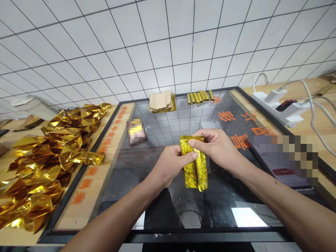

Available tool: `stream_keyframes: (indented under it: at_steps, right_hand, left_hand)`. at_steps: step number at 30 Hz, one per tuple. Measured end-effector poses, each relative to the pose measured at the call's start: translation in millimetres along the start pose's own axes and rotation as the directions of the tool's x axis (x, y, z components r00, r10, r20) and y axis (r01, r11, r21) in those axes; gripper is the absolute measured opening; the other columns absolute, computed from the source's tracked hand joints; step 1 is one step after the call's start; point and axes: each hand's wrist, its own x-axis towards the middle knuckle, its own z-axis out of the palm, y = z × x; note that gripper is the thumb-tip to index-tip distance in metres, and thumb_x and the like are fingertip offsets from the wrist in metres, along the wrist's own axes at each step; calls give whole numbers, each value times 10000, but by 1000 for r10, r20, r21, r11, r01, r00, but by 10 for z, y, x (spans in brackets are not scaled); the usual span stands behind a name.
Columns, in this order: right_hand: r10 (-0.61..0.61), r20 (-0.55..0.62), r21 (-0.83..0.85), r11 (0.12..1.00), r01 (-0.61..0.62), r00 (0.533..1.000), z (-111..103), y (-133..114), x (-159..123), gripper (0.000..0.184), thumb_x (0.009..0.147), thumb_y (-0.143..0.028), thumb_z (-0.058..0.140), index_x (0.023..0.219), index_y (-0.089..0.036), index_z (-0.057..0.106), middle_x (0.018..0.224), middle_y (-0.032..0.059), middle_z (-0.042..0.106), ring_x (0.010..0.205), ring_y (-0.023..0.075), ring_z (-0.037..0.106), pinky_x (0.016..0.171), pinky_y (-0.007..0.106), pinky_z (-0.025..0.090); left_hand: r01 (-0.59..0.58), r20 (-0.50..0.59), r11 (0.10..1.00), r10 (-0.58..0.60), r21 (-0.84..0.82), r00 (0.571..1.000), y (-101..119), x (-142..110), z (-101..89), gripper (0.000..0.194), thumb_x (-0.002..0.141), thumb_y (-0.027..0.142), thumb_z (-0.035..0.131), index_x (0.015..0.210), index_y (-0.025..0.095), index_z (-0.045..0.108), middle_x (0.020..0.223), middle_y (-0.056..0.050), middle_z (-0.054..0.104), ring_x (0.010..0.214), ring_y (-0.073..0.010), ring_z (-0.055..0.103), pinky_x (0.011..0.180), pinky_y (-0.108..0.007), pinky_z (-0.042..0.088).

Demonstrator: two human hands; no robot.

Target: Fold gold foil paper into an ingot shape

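Now the left hand (170,164) and the right hand (217,145) are both closed on the foil (189,175), thumbs in front, and it is between them, over the glass (126,175). In my opinion, the thumbs should press lightly and evenly, so the two flaps lie straight and the thin material does not tear.

Shiny gold foil strips (194,162), black-lined white wall tiles (181,49)
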Motion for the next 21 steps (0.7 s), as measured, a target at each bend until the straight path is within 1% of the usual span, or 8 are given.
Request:
stream_keyframes:
  at_steps: [3, 6, 13, 16, 18, 21]
  right_hand:
    - [1, 8, 3, 1000, -1, 1000, 20, -8, -2, 199, 852, -395, 829, 841, -199, 798, 787, 21, 754, 697, 161, 623, 638, 292, 494]
    - [-4, -8, 8, 1000, 4, 1000, 30, -23, 1, 220, 841, -413, 833, 823, -198, 788, 773, 17, 742, 681, 158, 610, 631, 294, 490]
    - [9, -4, 9, 1000, -9, 1000, 35, -34, -1, 218, 835, -418, 837, 806, -208, 785, 761, 16, 736, 682, 158, 612, 627, 290, 491]
    - [18, -5, 11, 1000, -18, 1000, 26, -39, 0, 244, 833, -443, 844, 813, -207, 786, 781, 23, 748, 684, 161, 620, 632, 295, 499]
    - [30, -11, 19, 999, -30, 999, 9, -44, 2, 276, 823, -470, 860, 834, -204, 789, 799, 30, 757, 689, 168, 632, 639, 303, 508]
    - [49, -19, 32, 998, -48, 999, -20, -41, 3, 335, 807, -515, 884, 839, -199, 779, 782, 31, 749, 680, 172, 636, 626, 306, 504]
  left_hand:
    - [10, -13, 1000, -10, -4, 1000, -9, -5, 19, 435, 712, 514, 941, 837, 130, 779, 790, -26, 733, 710, -133, 616, 699, -260, 450]
    - [17, -4, 1000, -17, -23, 1000, 1, -9, 24, 446, 705, 525, 947, 823, 130, 778, 775, -23, 725, 693, -125, 600, 685, -256, 437]
    - [27, -14, 998, -28, -50, 1000, -31, 2, 9, 486, 682, 565, 963, 827, 133, 795, 796, -49, 756, 704, -147, 640, 693, -274, 479]
    - [23, -12, 999, -23, -46, 1000, -27, 6, -3, 505, 695, 589, 953, 844, 132, 796, 816, -56, 760, 711, -151, 651, 687, -275, 500]
    - [5, -30, 999, -6, -33, 1000, 1, 7, -18, 519, 708, 616, 937, 834, 136, 784, 815, -55, 751, 699, -147, 648, 654, -266, 506]
    - [-40, -86, 999, 39, -16, 996, 63, 9, -52, 523, 726, 639, 916, 815, 150, 754, 814, -45, 733, 692, -137, 645, 615, -248, 526]
